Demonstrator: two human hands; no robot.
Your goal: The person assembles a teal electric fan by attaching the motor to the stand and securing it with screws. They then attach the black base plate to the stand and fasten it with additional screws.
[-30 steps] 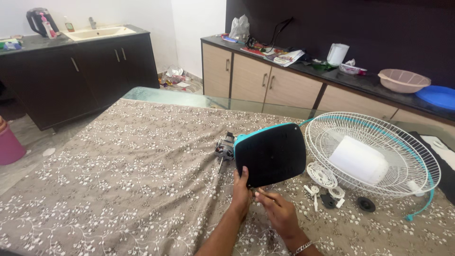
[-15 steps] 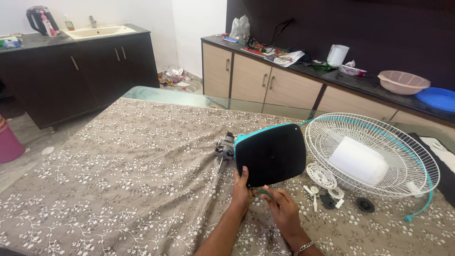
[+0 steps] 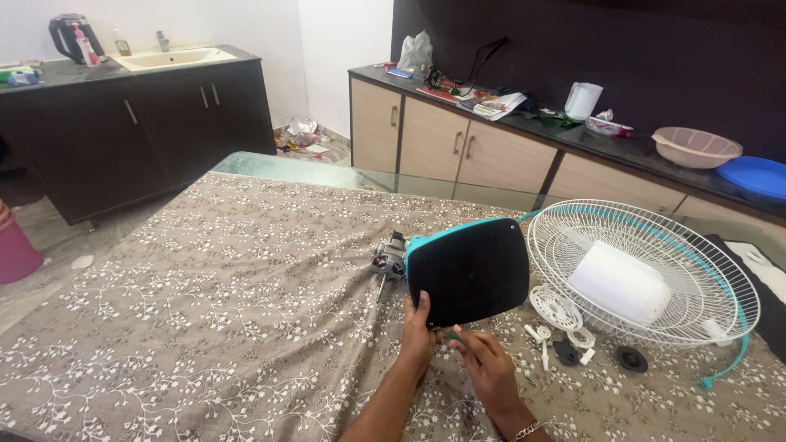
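Black rounded fan base (image 3: 467, 272) edged teal, left hand (image 3: 418, 331) grip holding its rim, right hand (image 3: 483, 360) pinching thin teal tool (image 3: 453, 335), floral cloth (image 3: 205, 295).

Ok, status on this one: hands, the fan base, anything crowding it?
Left hand grips black fan base, tilted up. Right hand at its lower edge. Fan grille and small parts close by.

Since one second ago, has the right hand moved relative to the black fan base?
Yes. The right hand has shifted slightly left, so its fingertips now sit under the lower edge of the black fan base, closer to the left hand.
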